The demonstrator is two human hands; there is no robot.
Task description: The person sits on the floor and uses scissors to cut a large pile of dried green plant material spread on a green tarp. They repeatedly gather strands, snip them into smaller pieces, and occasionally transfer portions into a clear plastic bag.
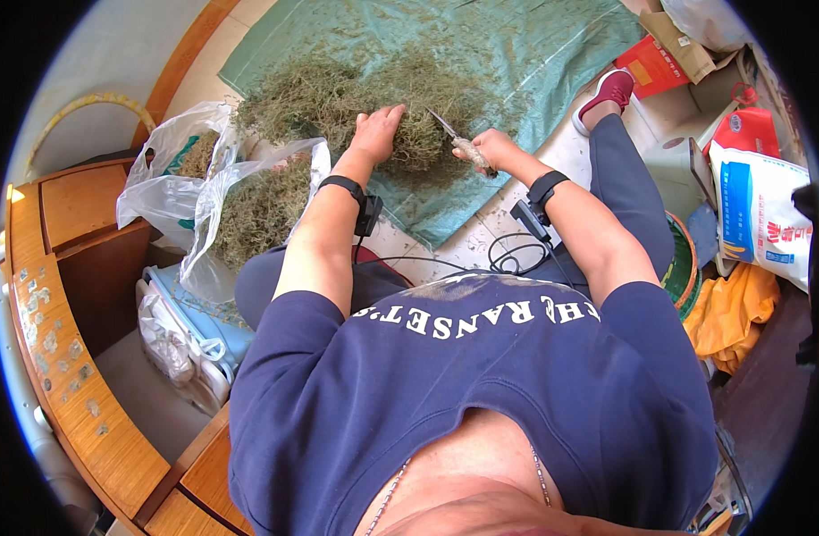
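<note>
A heap of dried, thin-stemmed plants (302, 94) lies on a green plastic sheet (557, 40) in front of me. My left hand (379, 134) rests palm down on the near part of the heap. Some of its fingers disappear among the stems, so I cannot tell whether it grips any. To its right, my right hand (493, 151) is closed around the wrapped handle of a bladed cutting tool (444, 124). The pointed metal blade reaches up and left to the edge of the plants. Whether it is a knife or scissors is unclear.
Beside my left arm stands a clear plastic bag (211, 194) stuffed with dried plants (262, 214). A wooden cabinet (81, 201) curves along the left. At the right are a green basket (681, 268), a printed white sack (761, 208) and a red box (650, 67). A black cable (516, 251) loops below my wrists.
</note>
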